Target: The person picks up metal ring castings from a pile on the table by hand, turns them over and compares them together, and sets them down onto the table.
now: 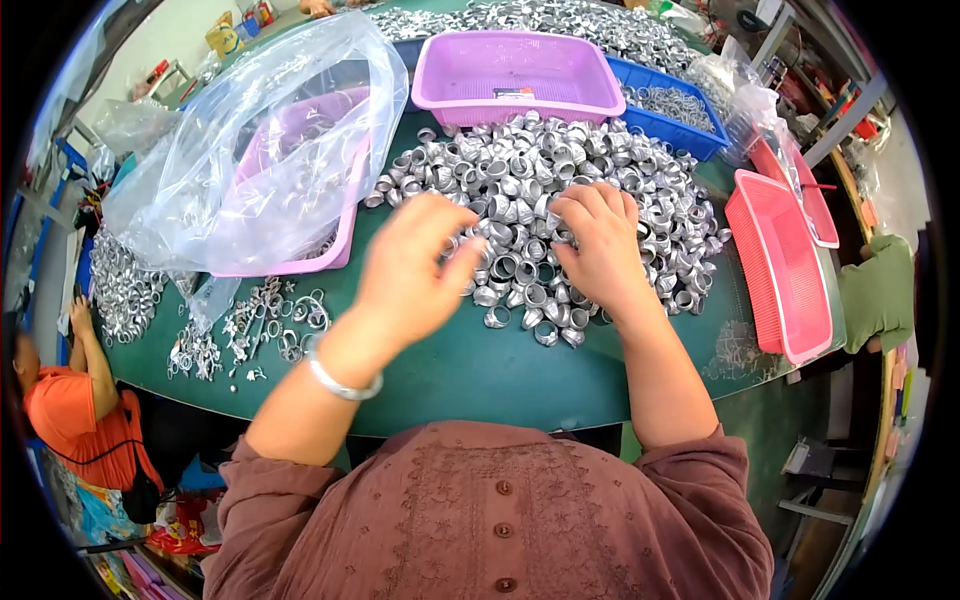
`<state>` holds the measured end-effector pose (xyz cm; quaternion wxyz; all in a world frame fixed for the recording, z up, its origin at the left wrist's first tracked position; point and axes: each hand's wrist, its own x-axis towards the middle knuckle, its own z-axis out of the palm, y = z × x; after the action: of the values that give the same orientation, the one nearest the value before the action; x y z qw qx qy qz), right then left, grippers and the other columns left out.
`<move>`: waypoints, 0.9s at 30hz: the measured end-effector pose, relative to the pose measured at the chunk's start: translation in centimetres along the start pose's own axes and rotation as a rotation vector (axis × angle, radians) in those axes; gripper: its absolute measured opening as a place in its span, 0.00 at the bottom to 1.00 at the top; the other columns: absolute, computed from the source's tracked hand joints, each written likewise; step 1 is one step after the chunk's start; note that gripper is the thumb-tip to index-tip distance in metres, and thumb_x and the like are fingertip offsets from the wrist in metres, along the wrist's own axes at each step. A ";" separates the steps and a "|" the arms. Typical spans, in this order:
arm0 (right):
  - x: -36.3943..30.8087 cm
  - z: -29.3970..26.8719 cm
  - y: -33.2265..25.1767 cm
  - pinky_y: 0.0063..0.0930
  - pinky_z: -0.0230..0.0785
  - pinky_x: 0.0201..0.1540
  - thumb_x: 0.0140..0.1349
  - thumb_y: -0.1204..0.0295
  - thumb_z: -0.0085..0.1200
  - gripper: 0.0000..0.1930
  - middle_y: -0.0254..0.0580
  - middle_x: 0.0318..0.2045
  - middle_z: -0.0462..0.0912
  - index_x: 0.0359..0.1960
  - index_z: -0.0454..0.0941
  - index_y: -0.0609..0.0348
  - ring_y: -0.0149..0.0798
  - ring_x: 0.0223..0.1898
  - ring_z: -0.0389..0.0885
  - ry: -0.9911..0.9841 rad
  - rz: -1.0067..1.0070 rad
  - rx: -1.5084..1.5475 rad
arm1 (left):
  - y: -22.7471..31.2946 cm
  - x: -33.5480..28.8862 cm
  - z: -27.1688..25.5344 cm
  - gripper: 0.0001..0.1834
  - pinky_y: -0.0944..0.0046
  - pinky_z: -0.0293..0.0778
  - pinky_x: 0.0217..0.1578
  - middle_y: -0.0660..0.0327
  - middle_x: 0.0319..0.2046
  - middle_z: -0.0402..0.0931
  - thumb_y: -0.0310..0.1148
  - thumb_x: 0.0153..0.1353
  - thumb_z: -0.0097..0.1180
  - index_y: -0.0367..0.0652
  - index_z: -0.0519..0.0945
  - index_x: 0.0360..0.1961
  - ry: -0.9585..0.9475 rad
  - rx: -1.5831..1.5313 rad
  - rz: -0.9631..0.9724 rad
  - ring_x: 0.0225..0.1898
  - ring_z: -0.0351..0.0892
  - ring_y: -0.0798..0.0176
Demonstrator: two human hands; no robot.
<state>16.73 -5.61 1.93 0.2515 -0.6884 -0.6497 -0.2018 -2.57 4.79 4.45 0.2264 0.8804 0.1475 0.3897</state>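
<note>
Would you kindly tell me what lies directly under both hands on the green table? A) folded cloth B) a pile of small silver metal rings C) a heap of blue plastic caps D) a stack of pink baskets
B: both the left hand and the right hand rest on the pile of small silver metal rings spread on the green table.

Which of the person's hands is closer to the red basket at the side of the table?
The right hand. It rests on the pile of silver metal rings, just left of the red basket. The left hand is farther off, at the pile's opposite edge.
</note>
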 end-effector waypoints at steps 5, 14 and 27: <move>0.2 -0.5 -0.8 0.36 0.56 0.46 0.37 0.76 0.59 0.18 0.37 0.34 0.73 0.36 0.73 0.55 0.43 0.40 0.68 0.019 -0.031 0.369 | 0.5 -1.5 5.0 0.15 0.75 0.67 0.27 0.64 0.30 0.70 0.28 0.53 0.55 0.37 0.72 0.42 -0.085 -0.523 -0.430 0.27 0.70 0.74; -1.0 0.6 -3.0 0.25 0.68 0.37 0.45 0.83 0.55 0.19 0.40 0.36 0.73 0.42 0.70 0.59 0.34 0.34 0.74 -0.187 0.292 1.019 | -0.5 -2.5 4.9 0.15 0.74 0.69 0.32 0.66 0.31 0.70 0.24 0.53 0.55 0.37 0.72 0.43 -0.043 -0.922 -0.401 0.32 0.70 0.74; -1.0 0.6 -2.5 0.22 0.69 0.41 0.48 0.84 0.54 0.12 0.41 0.39 0.75 0.37 0.71 0.64 0.30 0.37 0.75 -0.288 0.619 1.778 | -1.0 -2.4 4.1 0.15 0.74 0.66 0.25 0.64 0.26 0.68 0.24 0.43 0.61 0.39 0.74 0.35 0.066 -0.555 -0.252 0.23 0.66 0.73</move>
<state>14.18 -5.99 1.05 0.6429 -0.4048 -0.3789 0.5285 -1.14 3.42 -0.04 0.5000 0.7465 0.1505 0.4124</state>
